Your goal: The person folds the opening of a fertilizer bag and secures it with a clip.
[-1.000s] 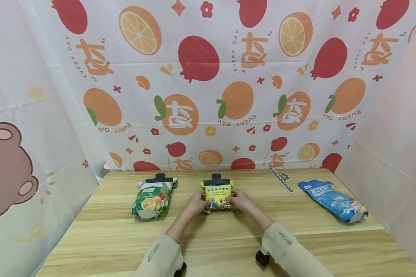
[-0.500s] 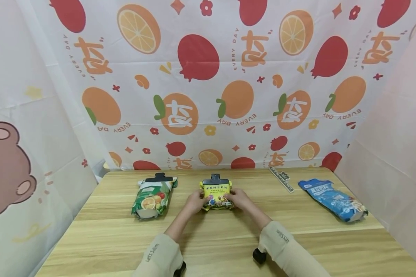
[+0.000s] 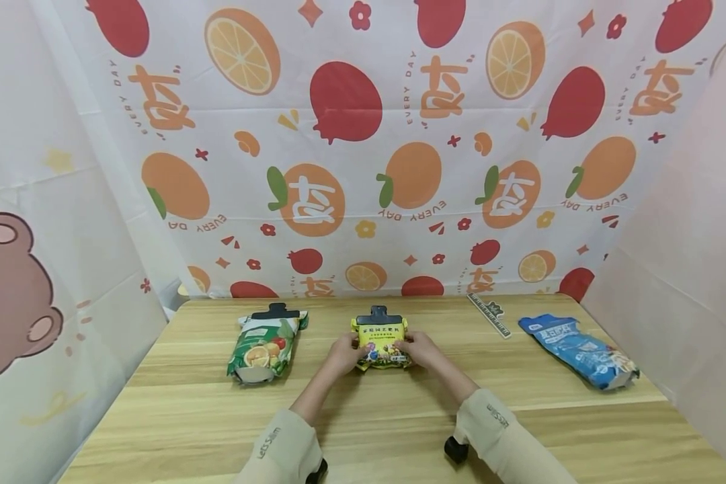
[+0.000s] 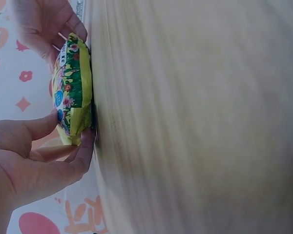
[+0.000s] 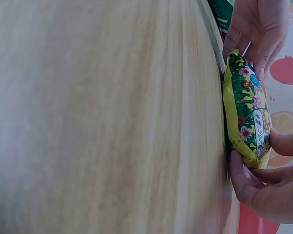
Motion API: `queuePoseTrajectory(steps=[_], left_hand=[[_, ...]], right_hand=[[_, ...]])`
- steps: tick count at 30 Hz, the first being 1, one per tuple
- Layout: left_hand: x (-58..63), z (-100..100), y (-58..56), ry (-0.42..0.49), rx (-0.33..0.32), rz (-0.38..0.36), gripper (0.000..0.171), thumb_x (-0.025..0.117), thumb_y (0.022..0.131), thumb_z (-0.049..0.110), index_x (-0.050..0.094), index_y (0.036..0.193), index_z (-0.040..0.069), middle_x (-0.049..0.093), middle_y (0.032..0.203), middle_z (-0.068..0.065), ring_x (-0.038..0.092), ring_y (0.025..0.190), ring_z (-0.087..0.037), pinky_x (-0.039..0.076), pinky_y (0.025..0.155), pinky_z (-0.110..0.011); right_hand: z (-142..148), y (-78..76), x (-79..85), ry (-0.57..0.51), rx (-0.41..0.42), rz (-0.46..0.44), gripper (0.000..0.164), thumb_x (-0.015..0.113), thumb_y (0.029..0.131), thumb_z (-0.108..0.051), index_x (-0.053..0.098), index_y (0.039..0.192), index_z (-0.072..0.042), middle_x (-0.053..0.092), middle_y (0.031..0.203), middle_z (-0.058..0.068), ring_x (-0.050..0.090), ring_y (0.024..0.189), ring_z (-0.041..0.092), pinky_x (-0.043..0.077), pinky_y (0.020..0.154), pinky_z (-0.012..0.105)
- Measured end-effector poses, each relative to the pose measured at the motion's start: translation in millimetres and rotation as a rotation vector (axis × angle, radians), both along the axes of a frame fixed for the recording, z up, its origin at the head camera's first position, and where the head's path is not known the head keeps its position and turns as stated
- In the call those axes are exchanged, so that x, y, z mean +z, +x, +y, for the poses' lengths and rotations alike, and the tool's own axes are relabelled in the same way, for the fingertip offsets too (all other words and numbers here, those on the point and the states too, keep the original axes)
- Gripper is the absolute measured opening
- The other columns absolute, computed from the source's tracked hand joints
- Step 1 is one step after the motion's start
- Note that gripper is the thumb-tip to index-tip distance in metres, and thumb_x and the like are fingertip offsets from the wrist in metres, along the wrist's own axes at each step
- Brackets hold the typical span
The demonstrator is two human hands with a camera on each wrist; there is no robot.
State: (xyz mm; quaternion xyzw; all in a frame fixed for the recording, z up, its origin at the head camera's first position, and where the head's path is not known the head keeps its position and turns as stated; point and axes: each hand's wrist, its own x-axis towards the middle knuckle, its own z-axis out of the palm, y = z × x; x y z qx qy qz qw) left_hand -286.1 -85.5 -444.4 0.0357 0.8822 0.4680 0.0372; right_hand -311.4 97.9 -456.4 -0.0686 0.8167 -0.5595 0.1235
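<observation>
A small yellow packet [image 3: 382,341] with printed flowers lies at the middle of the table, a black clip [image 3: 378,315] across its far edge. My left hand [image 3: 342,355] grips its left side, thumb on top and fingers curled under the edge, as the left wrist view shows on the packet [image 4: 73,87]. On the opposite side my right hand [image 3: 422,349] pinches the packet between thumb and fingers; in the right wrist view those fingertips [image 5: 237,161] reach beneath its edge. Its underside is hidden.
To the left lies a green and white bag [image 3: 265,349] with a black clip [image 3: 276,311]. A blue bag [image 3: 581,351] lies on the right. Behind it sits a narrow, ruler-like strip [image 3: 490,316]. A printed cloth [image 3: 351,154] hangs along the wooden table's [image 3: 375,423] back edge.
Both hands stay on the yellow packet, which has hardly moved. The whole head view shifts very slightly. Nothing is taken up or let go.
</observation>
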Motion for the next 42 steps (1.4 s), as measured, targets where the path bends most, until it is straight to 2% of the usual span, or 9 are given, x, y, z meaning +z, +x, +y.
queuePoseTrajectory(steps=[11, 21, 26, 30, 33, 38, 40, 42], left_hand=[[-0.7, 4, -0.3, -0.02, 0.021, 0.001, 0.046, 0.061, 0.088, 0.01, 0.045, 0.122, -0.017, 0.053, 0.114, -0.03, 0.05, 0.106, -0.041, 0.044, 0.087, -0.045], [3.5, 7, 1.2, -0.025, 0.048, -0.021, 0.048, 0.061, 0.089, 0.012, 0.044, 0.123, -0.017, 0.053, 0.114, -0.03, 0.051, 0.105, -0.04, 0.044, 0.087, -0.045], [8.6, 14, 5.9, -0.093, 0.069, 0.035, 0.048, 0.063, 0.087, 0.01, 0.044, 0.121, -0.017, 0.05, 0.115, -0.032, 0.049, 0.106, -0.042, 0.043, 0.088, -0.047], [12.1, 25, 10.3, -0.176, 0.091, 0.127, 0.047, 0.067, 0.083, 0.008, 0.047, 0.12, -0.013, 0.047, 0.115, -0.031, 0.045, 0.108, -0.043, 0.043, 0.087, -0.048], [16.3, 35, 12.3, -0.183, 0.101, 0.201, 0.047, 0.07, 0.08, 0.006, 0.05, 0.119, -0.01, 0.045, 0.118, -0.029, 0.04, 0.113, -0.044, 0.041, 0.089, -0.049], [23.1, 53, 14.6, -0.101, 0.055, 0.276, 0.044, 0.071, 0.079, 0.005, 0.053, 0.118, -0.005, 0.046, 0.121, -0.027, 0.043, 0.113, -0.04, 0.042, 0.089, -0.048], [25.7, 62, 16.7, -0.056, 0.02, 0.27, 0.043, 0.07, 0.079, 0.005, 0.053, 0.118, -0.005, 0.046, 0.121, -0.025, 0.046, 0.109, -0.038, 0.044, 0.087, -0.046], [26.9, 72, 18.4, -0.021, -0.015, 0.263, 0.041, 0.07, 0.079, 0.005, 0.055, 0.117, -0.004, 0.049, 0.119, -0.023, 0.048, 0.108, -0.036, 0.044, 0.086, -0.045]], right_hand=[[4, 0.3, -1.0, -0.025, 0.013, -0.005, 0.034, 0.051, 0.093, -0.005, 0.047, 0.119, 0.017, 0.059, 0.087, 0.015, 0.058, 0.068, 0.018, 0.053, 0.057, 0.036], [6, 2.1, 0.1, 0.009, 0.004, 0.02, 0.036, 0.053, 0.093, -0.009, 0.048, 0.118, 0.017, 0.058, 0.093, 0.017, 0.059, 0.073, 0.022, 0.054, 0.059, 0.035], [16, 4.7, 5.0, 0.053, 0.018, 0.044, 0.033, 0.052, 0.094, -0.01, 0.052, 0.116, 0.015, 0.06, 0.097, 0.018, 0.06, 0.081, 0.027, 0.053, 0.063, 0.036], [33, 5.7, 13.1, 0.084, -0.023, 0.054, 0.033, 0.05, 0.094, -0.008, 0.051, 0.118, 0.015, 0.061, 0.099, 0.022, 0.061, 0.084, 0.032, 0.053, 0.067, 0.036], [50, 4.1, 20.7, 0.066, -0.062, 0.066, 0.033, 0.049, 0.093, -0.007, 0.051, 0.118, 0.015, 0.061, 0.098, 0.024, 0.061, 0.083, 0.034, 0.053, 0.069, 0.038], [92, -4.3, 34.1, 0.031, -0.098, 0.136, 0.032, 0.047, 0.095, -0.006, 0.051, 0.116, 0.017, 0.06, 0.1, 0.028, 0.06, 0.088, 0.039, 0.051, 0.075, 0.042], [113, -7.3, 41.6, 0.053, -0.117, 0.172, 0.032, 0.046, 0.096, -0.007, 0.05, 0.116, 0.018, 0.059, 0.101, 0.03, 0.058, 0.091, 0.041, 0.05, 0.076, 0.044], [137, -8.7, 50.1, 0.132, -0.16, 0.216, 0.035, 0.045, 0.097, -0.01, 0.05, 0.116, 0.018, 0.059, 0.102, 0.03, 0.058, 0.091, 0.041, 0.05, 0.075, 0.044]])
